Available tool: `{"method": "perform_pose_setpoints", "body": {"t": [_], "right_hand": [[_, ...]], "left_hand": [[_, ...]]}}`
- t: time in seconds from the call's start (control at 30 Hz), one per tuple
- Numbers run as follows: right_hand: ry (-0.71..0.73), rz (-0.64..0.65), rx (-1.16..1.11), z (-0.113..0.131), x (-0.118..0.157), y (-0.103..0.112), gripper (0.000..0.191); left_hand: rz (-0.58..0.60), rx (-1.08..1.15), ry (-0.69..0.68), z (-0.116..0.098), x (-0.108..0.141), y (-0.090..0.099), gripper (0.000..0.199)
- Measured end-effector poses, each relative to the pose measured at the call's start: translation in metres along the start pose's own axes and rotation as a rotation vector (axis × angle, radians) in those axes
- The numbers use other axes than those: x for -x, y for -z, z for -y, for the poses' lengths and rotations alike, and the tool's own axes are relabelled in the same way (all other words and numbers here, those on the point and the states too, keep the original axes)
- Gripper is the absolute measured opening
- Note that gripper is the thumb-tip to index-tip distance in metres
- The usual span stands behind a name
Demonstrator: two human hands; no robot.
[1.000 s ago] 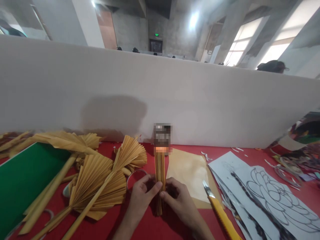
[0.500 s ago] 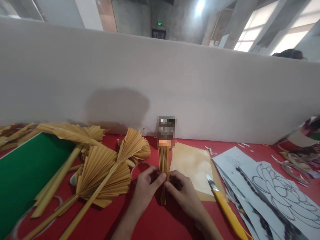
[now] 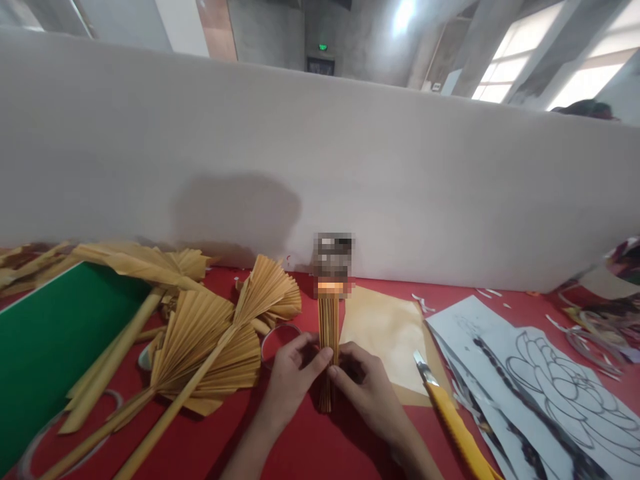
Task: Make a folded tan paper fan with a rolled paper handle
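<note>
Upright between both hands stands a narrow bundle of pleated tan paper (image 3: 329, 320), its folds pressed together. My left hand (image 3: 299, 373) pinches its left side, thumb across the front. From the right, my right hand (image 3: 363, 380) grips the same bundle, its thumb close to the other thumb. The bundle's lower end fans out slightly below the thumbs; its top meets a pixelated patch, so what is there cannot be made out. Left of the hands lie finished-looking pleated paper fans (image 3: 205, 347) with rolled paper sticks. A roll of tape (image 3: 281, 345) sits beside my left hand.
A yellow utility knife (image 3: 450, 417) with its blade out lies right of my hands, by tan paper sheets (image 3: 383, 333). Flower drawings (image 3: 565, 380) spread further right. A green board (image 3: 65, 347) is at left. A white partition (image 3: 400, 180) rises behind the red table (image 3: 300, 447).
Both hands keep nearly the same hold on the pleated paper bundle. The view has shifted very slightly; nothing else has visibly moved.
</note>
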State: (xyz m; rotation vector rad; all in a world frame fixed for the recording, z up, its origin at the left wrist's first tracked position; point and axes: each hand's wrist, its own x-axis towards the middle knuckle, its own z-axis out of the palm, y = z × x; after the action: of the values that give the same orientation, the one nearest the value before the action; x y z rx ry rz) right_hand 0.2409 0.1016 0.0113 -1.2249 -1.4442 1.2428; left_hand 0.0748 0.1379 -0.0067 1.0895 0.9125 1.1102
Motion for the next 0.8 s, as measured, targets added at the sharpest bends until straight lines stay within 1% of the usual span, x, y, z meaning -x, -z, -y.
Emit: {"method": "perform_pose_setpoints", "body": {"t": [0.33, 0.5, 0.8], "right_hand": [[-0.007, -0.002, -0.013, 0.0016, -0.001, -0.0004, 0.03], [-0.003, -0.001, -0.015, 0.0018, -0.001, -0.0011, 0.031], [-0.008, -0.001, -0.012, 0.0018, -0.0011, -0.0012, 0.03]], "left_hand": [[0.015, 0.016, 0.022, -0.0002, 0.0004, 0.0001, 0.031], [0.022, 0.004, 0.013, 0.0004, -0.0004, 0.0013, 0.026], [0.023, -0.011, 0.011, -0.0053, 0.0018, -0.0007, 0.029]]}}
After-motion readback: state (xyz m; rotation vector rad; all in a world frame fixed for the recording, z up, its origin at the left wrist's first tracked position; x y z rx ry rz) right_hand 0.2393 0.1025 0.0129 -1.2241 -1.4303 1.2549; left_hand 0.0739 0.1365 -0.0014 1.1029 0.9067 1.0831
